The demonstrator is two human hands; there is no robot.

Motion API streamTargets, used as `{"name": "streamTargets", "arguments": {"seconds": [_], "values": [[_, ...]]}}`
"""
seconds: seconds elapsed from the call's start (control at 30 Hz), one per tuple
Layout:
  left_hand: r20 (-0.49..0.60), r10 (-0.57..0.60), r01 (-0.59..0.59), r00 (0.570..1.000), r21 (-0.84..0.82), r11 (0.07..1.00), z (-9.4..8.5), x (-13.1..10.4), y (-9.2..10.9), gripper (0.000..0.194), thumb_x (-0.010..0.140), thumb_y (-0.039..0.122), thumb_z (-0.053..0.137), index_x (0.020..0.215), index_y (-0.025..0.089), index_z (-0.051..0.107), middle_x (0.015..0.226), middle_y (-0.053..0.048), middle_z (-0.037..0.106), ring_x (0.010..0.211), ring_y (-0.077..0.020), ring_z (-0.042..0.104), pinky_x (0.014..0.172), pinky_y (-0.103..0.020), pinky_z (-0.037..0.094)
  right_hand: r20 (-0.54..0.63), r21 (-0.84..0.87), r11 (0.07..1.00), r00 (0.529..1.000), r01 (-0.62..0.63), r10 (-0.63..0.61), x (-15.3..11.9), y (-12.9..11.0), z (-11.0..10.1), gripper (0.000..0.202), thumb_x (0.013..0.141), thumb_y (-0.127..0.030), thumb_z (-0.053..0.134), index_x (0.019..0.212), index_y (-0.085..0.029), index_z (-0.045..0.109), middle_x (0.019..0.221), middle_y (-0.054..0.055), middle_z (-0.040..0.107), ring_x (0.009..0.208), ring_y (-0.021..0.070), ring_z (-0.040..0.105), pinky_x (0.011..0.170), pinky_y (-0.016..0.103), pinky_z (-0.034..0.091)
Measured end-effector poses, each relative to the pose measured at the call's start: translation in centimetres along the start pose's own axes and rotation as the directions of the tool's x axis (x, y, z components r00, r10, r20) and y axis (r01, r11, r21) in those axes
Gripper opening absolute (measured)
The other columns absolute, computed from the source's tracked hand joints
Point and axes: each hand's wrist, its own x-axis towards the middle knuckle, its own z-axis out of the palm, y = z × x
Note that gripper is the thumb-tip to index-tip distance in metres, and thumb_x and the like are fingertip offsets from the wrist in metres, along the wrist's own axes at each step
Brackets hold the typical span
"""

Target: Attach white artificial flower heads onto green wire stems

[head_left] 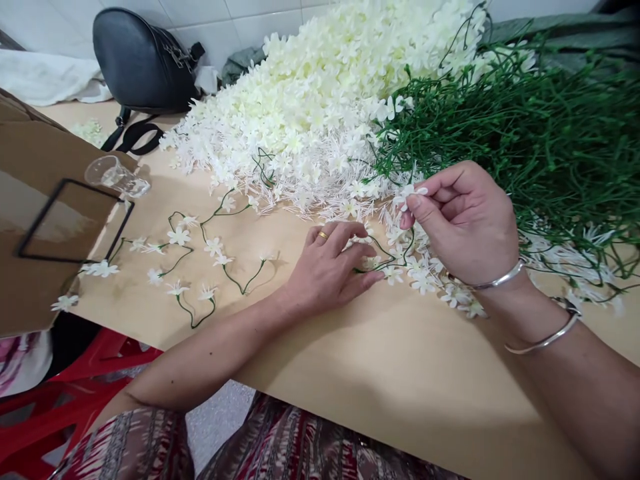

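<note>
My right hand (465,227), with two silver bangles on its arm, pinches a white flower (411,196) between thumb and fingers, above the front of the flower pile. My left hand (335,267), with a gold ring, rests low over the table, its fingers curled at a green stem (383,257) with white flowers; whether they grip it is hard to see. A large heap of white flowers (310,100) lies behind both hands. Green stems (525,127) are piled at the right. Left of my left hand, a strand of white flowers on green stem (214,248) lies on the table (300,347).
At the left stand a cardboard box (45,160) with a black square frame (77,257) and a clear plastic cup (117,177). A black bag (145,63) sits by the tiled wall. Red stools (80,387) are below the table's left edge.
</note>
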Motion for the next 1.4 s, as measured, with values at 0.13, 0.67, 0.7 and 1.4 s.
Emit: {"name": "streamTargets", "arguments": {"seconds": [0.13, 0.67, 0.7, 1.4], "values": [[-0.048, 0.025, -0.018, 0.999, 0.128, 0.992, 0.8, 0.8, -0.5, 0.033, 0.113, 0.022, 0.057, 0.142, 0.031, 0.070, 0.152, -0.011, 0.069, 0.139, -0.0289, 0.059, 0.116, -0.045, 0.042, -0.021, 0.019, 1.000, 1.000, 0.021, -0.020, 0.3, 0.5, 0.0, 0.026, 0.093, -0.036, 0.086, 0.091, -0.031, 0.060, 0.069, -0.006, 0.071, 0.059, 0.0167, 0.073, 0.056, 0.032, 0.056], [-0.308, -0.111, 0.075, 0.945, -0.128, 0.989, -0.8, 1.9, -2.0, 0.013, 0.109, 0.028, 0.064, 0.104, 0.023, 0.075, 0.099, -0.006, 0.077, 0.091, -0.0197, 0.068, 0.088, -0.037, 0.053, -0.021, 0.105, 0.994, 0.999, -0.021, 0.024, 0.5, 2.2, 0.0, 0.025, 0.092, -0.044, 0.088, 0.094, -0.031, 0.066, 0.074, -0.005, 0.070, 0.066, 0.0177, 0.074, 0.066, 0.035, 0.063], [-0.321, -0.141, 0.085, 0.936, -0.183, 0.979, -1.1, 1.9, -2.1, 0.012, 0.108, 0.026, 0.065, 0.103, 0.023, 0.075, 0.093, -0.005, 0.075, 0.082, -0.0174, 0.066, 0.081, -0.034, 0.054, -0.014, 0.110, 0.993, 0.999, -0.028, 0.030, 0.4, 2.5, 0.0, 0.025, 0.093, -0.045, 0.088, 0.095, -0.032, 0.066, 0.074, -0.005, 0.068, 0.066, 0.0181, 0.073, 0.066, 0.035, 0.063], [0.224, -0.491, 0.351, 0.842, -0.918, 0.183, -0.7, 1.4, -2.0, 0.056, 0.088, 0.057, 0.094, 0.121, 0.024, 0.064, 0.092, -0.002, 0.084, 0.080, -0.0153, 0.082, 0.078, -0.026, 0.066, 0.172, 0.276, 0.931, 0.965, -0.240, 0.198, 0.1, 0.7, -0.1, 0.035, 0.080, -0.053, 0.101, 0.097, -0.031, 0.080, 0.073, -0.005, 0.075, 0.068, 0.0158, 0.075, 0.067, 0.031, 0.058]]}}
